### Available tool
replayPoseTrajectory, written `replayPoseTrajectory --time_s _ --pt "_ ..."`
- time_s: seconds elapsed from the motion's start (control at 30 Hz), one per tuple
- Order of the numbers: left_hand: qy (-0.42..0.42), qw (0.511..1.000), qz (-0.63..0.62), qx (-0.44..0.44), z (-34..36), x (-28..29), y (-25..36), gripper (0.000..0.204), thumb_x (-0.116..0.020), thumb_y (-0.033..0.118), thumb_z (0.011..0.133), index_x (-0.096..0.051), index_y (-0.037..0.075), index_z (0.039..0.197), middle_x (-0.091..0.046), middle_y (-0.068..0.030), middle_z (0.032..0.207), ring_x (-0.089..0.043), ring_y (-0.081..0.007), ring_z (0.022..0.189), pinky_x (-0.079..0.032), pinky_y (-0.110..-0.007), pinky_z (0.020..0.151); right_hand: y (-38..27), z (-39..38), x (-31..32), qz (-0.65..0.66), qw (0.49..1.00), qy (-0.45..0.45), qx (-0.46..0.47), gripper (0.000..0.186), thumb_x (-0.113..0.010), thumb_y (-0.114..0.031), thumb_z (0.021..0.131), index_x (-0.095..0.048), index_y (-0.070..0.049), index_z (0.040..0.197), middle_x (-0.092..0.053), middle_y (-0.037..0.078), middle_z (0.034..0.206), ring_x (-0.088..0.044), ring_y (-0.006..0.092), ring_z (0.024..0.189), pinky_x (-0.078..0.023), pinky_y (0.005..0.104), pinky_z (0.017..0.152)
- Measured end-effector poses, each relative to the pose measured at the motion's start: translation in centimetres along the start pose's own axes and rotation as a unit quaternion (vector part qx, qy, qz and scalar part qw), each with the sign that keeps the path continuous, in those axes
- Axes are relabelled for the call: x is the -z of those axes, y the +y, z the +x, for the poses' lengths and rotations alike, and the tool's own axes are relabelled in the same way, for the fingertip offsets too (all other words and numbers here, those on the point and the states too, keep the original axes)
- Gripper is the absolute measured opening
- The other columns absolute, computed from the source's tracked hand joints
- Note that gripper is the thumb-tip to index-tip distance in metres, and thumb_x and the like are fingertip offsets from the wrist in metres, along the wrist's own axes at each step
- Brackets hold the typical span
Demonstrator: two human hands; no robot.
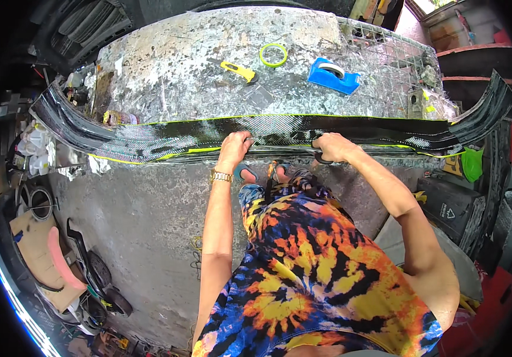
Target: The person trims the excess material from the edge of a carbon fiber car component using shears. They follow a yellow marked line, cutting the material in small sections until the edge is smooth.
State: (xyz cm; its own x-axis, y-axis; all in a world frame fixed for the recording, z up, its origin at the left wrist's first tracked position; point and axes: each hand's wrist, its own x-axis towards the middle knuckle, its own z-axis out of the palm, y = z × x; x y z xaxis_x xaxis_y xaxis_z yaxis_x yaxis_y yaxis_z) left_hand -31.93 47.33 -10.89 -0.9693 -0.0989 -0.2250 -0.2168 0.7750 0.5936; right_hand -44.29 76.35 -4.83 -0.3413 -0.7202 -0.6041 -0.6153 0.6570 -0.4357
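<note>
A long strip of black woven carbon-fibre cloth, edged with yellow-green tape, lies along the near side of the table over a long, dark curved part whose ends bend upward at both sides. My left hand is closed on the cloth's near edge, thumb and fingers together. To its right, my right hand is closed around what look like scissors; a black handle loop shows below the fingers. Their blades are hard to make out against the dark cloth.
On the worn, spattered table lie a yellow utility knife, a roll of yellow-green tape and a blue tape dispenser. A black bin stands at right; cardboard and dark parts lie on the floor at left.
</note>
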Motion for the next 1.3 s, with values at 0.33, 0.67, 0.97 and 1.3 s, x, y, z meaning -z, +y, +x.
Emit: replayPoseTrajectory --time_s 0.33,0.67,0.97,1.3 --pt "0.016 0.999 -0.032 -0.016 -2.3 2.2 -2.1 0.017 -0.068 0.015 0.080 -0.069 0.004 0.094 -0.068 -0.0162 0.092 -0.064 -0.0358 0.088 -0.049 -0.045 0.077 -1.2 -0.1 1.0 -0.031 0.999 -0.041 -0.011 0.053 -0.080 -0.043 0.068 -0.067 -0.001 0.098 -0.068 0.021 0.092 -0.065 0.0387 0.094 -0.050 0.0468 0.083" --pt "0.063 0.998 -0.008 -0.007 -2.4 1.7 -2.3 0.017 -0.067 0.014 0.082 -0.067 0.001 0.094 -0.067 -0.0191 0.089 -0.064 -0.0392 0.085 -0.050 -0.044 0.073 -1.9 1.3 -0.7 -0.019 1.000 -0.017 0.008 0.054 -0.079 -0.048 0.069 -0.067 -0.003 0.095 -0.068 0.021 0.085 -0.065 0.0401 0.088 -0.051 0.0473 0.080" --pt "0.054 0.999 -0.008 -0.003 -2.4 1.2 -2.0 0.017 -0.067 0.014 0.082 -0.067 0.002 0.093 -0.067 -0.0196 0.087 -0.063 -0.0397 0.084 -0.049 -0.046 0.072 -1.2 1.3 -2.1 -0.007 1.000 -0.001 0.003 0.053 -0.081 -0.048 0.068 -0.068 -0.003 0.093 -0.067 0.023 0.082 -0.065 0.0414 0.088 -0.050 0.0485 0.079" --pt "0.020 1.000 0.002 0.023 -2.7 1.4 -2.6 0.018 -0.065 0.016 0.083 -0.068 0.003 0.095 -0.068 -0.0184 0.094 -0.064 -0.0377 0.089 -0.050 -0.047 0.079 -2.1 1.3 -1.7 -0.015 1.000 -0.013 0.009 0.045 -0.079 -0.038 0.071 -0.068 -0.001 0.094 -0.067 0.023 0.085 -0.065 0.0404 0.088 -0.051 0.0490 0.077"
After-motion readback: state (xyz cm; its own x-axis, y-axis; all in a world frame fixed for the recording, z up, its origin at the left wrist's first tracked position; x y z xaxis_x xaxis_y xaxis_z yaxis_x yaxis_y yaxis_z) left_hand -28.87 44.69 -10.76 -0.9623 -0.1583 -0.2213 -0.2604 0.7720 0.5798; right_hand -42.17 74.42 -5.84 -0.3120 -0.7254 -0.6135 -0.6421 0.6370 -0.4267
